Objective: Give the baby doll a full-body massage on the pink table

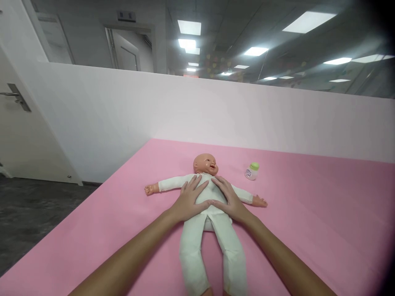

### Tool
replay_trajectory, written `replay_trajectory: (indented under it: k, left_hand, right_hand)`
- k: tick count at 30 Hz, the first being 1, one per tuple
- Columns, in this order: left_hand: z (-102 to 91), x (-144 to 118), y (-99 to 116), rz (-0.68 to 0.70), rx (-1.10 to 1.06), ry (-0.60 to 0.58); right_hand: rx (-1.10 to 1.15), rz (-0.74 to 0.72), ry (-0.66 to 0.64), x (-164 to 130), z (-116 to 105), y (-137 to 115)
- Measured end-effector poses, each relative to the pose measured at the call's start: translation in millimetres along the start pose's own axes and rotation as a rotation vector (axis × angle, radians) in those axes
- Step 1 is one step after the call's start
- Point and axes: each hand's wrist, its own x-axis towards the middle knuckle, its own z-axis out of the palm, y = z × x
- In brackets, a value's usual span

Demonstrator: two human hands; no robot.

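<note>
A baby doll point(210, 224) with a white cloth body lies on its back on the pink table cover point(123, 230), arms stretched out to both sides and legs toward me. Its hard head is turned to the right. My left hand point(189, 199) rests flat on the left side of the doll's chest, fingers spread. On the right side of the chest lies my right hand point(230, 199), also spread and flat. The two thumbs meet over the belly. Beyond the doll's arm on the right stands a small clear bottle point(251, 172) with a green cap.
Behind the table rises a low white partition wall point(216, 111). A door point(27, 135) with a metal handle is at the left, above dark flooring point(27, 209). The table's left edge runs diagonally toward me.
</note>
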Motion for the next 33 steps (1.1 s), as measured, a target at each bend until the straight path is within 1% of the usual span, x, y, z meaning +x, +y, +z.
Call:
replay_trajectory:
  k: [2, 4, 11, 18, 21, 25, 28, 33]
  left_hand:
    - [0.8, 1, -1, 0.003, -0.004, 0.008]
    - [1.8, 2, -2, 0.006, -0.012, 0.038]
    - [1.3, 3, 0, 0.069, -0.05, 0.172]
    - [1.6, 1, 2, 0.071, -0.052, 0.271]
    - [2.1, 1, 3, 0.096, -0.038, 0.281]
    - [2.9, 0, 1, 0.084, 0.001, 0.187]
    - [3.7, 0, -1, 0.061, 0.017, 0.161]
    - [1.5, 0, 1, 0.105, -0.022, 0.216]
  right_hand:
    - [0.036, 0.023, -0.031, 1, -1, 3]
    - [0.066, 0.033, -0.03, 2, -1, 5]
    - [0.099, 0.027, 0.104, 7, 4, 6]
    - [0.069, 0.056, 0.231, 2, 10, 8]
    - [0.083, 0.003, 0.201, -1, 8, 7]
    - [0.102, -0.056, 0.075, -2, 3, 3]
    - [0.103, -0.03, 0.033, -3, 2, 0]
    - [0.096, 0.031, 0.059, -3, 3, -3]
